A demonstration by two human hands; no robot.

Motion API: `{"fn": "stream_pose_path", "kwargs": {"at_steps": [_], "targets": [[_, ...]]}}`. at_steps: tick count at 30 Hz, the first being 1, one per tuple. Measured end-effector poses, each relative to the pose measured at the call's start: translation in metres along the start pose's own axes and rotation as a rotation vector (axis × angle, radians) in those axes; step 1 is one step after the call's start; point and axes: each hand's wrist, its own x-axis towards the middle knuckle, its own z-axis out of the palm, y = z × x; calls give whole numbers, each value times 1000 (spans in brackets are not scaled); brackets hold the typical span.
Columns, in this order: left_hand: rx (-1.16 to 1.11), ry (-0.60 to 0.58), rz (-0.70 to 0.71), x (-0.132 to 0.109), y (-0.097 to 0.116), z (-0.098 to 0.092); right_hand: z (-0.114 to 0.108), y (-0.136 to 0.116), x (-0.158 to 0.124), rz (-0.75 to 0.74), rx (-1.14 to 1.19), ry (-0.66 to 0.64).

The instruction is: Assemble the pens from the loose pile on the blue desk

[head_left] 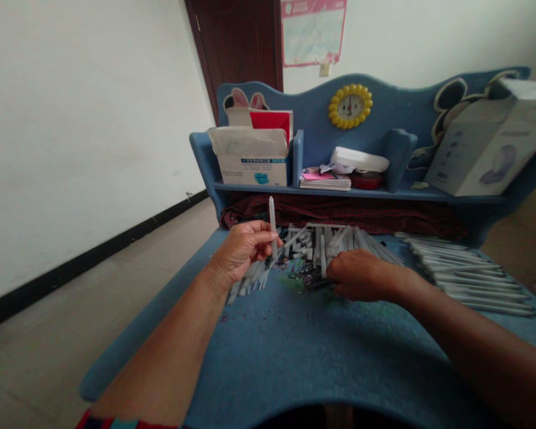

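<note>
Between the thumb and fingers of my left hand (252, 247), a clear plastic pen barrel (273, 220) is pinched upright. My right hand (360, 274) is closed, its fingertips down among small dark pen parts (315, 280); whatever they grip is hidden. Just left of those fingertips stands another clear barrel (323, 256), and I cannot tell if they touch it. Behind both hands lies a heap of loose clear barrels (348, 238). More barrels (252, 280) lie under and beside my left hand.
Pens with dark ends (477, 277) lie in rows on the right of the blue desk (268, 357). A rolled checked cloth (339, 211) runs below the shelf. On the shelf stand a mask box (254, 161), papers (324, 182) and a large white box (482, 143).
</note>
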Motion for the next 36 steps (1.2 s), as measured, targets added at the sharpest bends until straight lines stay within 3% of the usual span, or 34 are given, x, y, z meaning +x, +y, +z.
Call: {"fn": "stream_pose_path", "kwargs": {"at_steps": [7, 20, 36], "targets": [[-1, -9, -2, -1, 4, 2, 1, 6, 4, 58, -6, -2], [25, -34, -7, -1, 1, 0, 2, -12, 6, 129, -31, 108], [56, -45, -56, -1, -7, 1, 16, -11, 13, 77, -37, 149]]}}
